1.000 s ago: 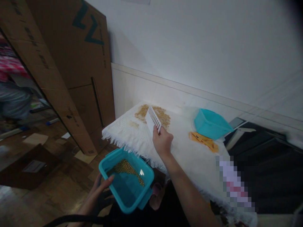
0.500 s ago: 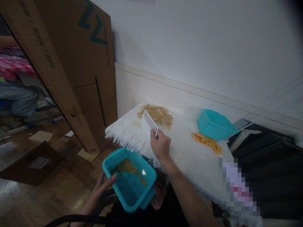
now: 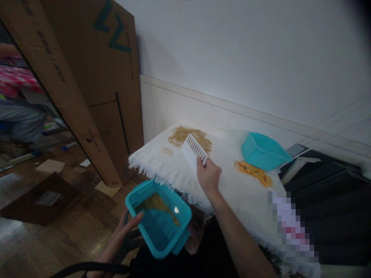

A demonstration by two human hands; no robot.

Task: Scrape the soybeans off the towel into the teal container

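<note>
My left hand (image 3: 129, 227) grips the left rim of a teal plastic bin (image 3: 160, 241), thumb over the edge, and holds it below the table's front edge. Inside the bin lie yellow soybeans (image 3: 156, 202), gathered along its far side. My right hand (image 3: 209, 175) is closed on a white slotted scoop (image 3: 193, 150), held over the white cloth (image 3: 153, 154). Just beyond the scoop, loose soybeans (image 3: 185, 133) are spread on the cloth near the wall. The scoop's slotted end overlaps them in view; whether it touches them I cannot tell.
A second teal bin (image 3: 261, 150) sits at the table's right, with an orange cloth (image 3: 253, 173) before it. A tall cardboard box (image 3: 110, 88) stands at left, flat cardboard (image 3: 37, 199) on the floor. Another person (image 3: 20, 88) is at the far left. Black folded material (image 3: 333, 200) lies right.
My right hand has moved to the right with the scoop, away from the table's left part. The left hand and its bin have stayed nearly in place.
</note>
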